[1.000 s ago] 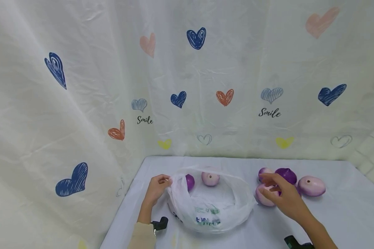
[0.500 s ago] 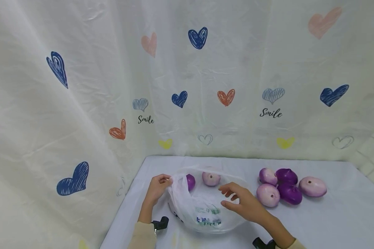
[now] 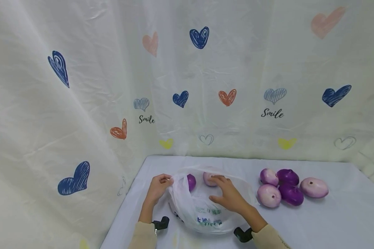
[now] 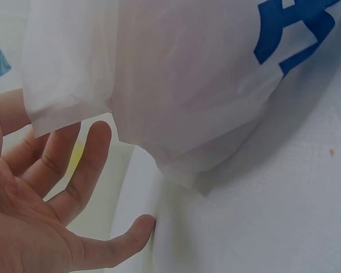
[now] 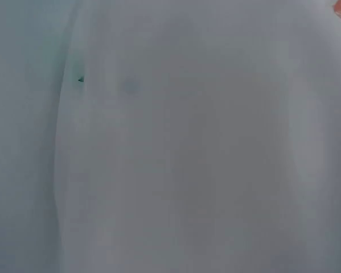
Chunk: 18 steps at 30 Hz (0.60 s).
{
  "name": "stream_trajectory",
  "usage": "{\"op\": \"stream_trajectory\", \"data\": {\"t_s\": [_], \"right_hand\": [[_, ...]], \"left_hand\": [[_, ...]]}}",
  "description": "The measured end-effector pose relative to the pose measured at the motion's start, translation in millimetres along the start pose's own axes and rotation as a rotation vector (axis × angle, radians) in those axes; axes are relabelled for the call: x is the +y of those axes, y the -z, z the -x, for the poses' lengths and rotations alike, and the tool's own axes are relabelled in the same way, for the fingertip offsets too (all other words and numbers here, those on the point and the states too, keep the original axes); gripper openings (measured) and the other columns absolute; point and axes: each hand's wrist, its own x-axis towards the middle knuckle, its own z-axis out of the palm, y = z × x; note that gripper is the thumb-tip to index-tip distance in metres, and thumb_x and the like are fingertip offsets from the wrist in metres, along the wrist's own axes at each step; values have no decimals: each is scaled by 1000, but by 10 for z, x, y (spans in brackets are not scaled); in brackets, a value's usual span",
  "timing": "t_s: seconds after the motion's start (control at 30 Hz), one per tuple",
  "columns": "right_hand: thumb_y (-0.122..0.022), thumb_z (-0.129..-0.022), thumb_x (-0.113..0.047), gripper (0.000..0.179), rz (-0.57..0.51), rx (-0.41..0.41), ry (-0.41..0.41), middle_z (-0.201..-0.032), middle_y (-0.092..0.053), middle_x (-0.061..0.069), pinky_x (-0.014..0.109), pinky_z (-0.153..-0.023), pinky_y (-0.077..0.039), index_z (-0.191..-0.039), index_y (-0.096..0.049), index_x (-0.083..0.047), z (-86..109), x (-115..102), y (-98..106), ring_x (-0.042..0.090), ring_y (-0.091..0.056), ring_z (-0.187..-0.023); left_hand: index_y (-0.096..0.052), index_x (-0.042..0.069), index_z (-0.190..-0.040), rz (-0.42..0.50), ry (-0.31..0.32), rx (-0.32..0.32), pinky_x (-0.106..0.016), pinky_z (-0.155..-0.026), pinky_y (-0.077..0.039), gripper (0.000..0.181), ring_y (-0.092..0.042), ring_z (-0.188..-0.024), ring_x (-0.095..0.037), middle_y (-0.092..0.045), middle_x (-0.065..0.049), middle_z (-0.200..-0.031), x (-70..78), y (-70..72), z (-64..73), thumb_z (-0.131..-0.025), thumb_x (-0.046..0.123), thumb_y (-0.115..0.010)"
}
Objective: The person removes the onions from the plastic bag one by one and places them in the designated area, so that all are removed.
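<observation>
Gaping upward, white bag [image 3: 191, 216], broad crosswise

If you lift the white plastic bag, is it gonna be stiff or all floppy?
Probably floppy, because the white plastic bag looks thin and creased. Its bottom would likely sag, since onions show inside its open mouth. They might roll about if it tips, as they look rounded and smooth.
</observation>
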Motion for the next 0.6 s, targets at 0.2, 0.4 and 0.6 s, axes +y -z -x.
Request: {"op": "stream_trajectory", "data": {"t_s": [0.2, 0.4, 0.6], "right_hand": [[-85, -83, -20, 71, 63, 33, -39, -155, -48, 15, 65, -114, -35, -147, -53, -15, -145, 58, -138, 44, -37, -143], [-85, -83, -21, 78, 126, 44, -70, -158, -41, 20, 68, -115, -31, -151, -48, -12, -284, 132, -227, 48, -30, -146], [-86, -83, -21, 71, 140, 71, -154, -147, -48, 27, 65, -106, -44, -144, -53, -4, -386, 178, -276, 52, -36, -136]], "left_hand": [[-73, 5, -108, 5, 5, -4, -37, -78, -52, 19, -59, -80, -18, -67, -7, -87, -3, 3, 4, -96, 20, -72], [-73, 5, -107, 11, 5, -1, -37, -78, -51, 19, -59, -81, -18, -67, -8, -87, -13, 3, -4, -95, 20, -72], [-73, 6, -107, 6, 2, 0, -34, -75, -49, 18, -58, -80, -19, -67, -8, -86, -1, 4, 2, -95, 20, -73]]}}
